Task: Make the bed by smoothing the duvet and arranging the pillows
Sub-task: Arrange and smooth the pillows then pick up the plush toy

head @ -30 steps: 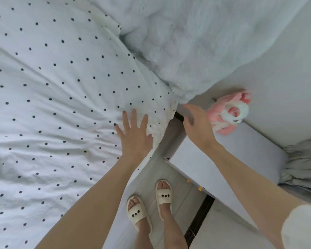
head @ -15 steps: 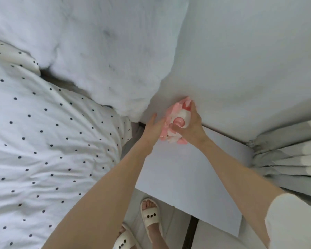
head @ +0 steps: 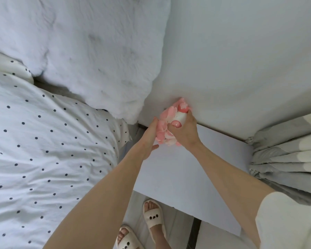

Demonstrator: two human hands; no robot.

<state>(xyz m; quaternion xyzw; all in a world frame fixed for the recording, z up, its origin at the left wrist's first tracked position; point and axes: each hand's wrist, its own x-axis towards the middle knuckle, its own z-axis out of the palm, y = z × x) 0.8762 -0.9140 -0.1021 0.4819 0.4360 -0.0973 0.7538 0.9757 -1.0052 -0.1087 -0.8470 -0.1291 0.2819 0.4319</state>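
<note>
beside white nightstand (head: 171, 169): right hand (head: 184, 131) gripping pink plush toy (head: 166, 121), left hand (head: 149, 139) flat against it. still smoothing dotted duvet (head: 48, 141); awaiting arranging of fluffy pillow (head: 90, 51).

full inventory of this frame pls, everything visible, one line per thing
duvet: 1, white with dark dots, on the bed at left
pillow: 1, white and fluffy, at the head of the bed, top left
toy: 1, pink and white, soft, over the back of the nightstand by the wall
nightstand: 1, white top, right of the bed
wall: white, behind the nightstand
curtain: 1, grey and white, pleated, right edge
floor: pale, between bed and nightstand
slippers: 2, cream with dark dots, on the feet at bottom centre
sleeve: 1, white, right arm, bottom right
left hand: 1, fingers straight against the toy's left side
right hand: 1, grips the toy
</note>
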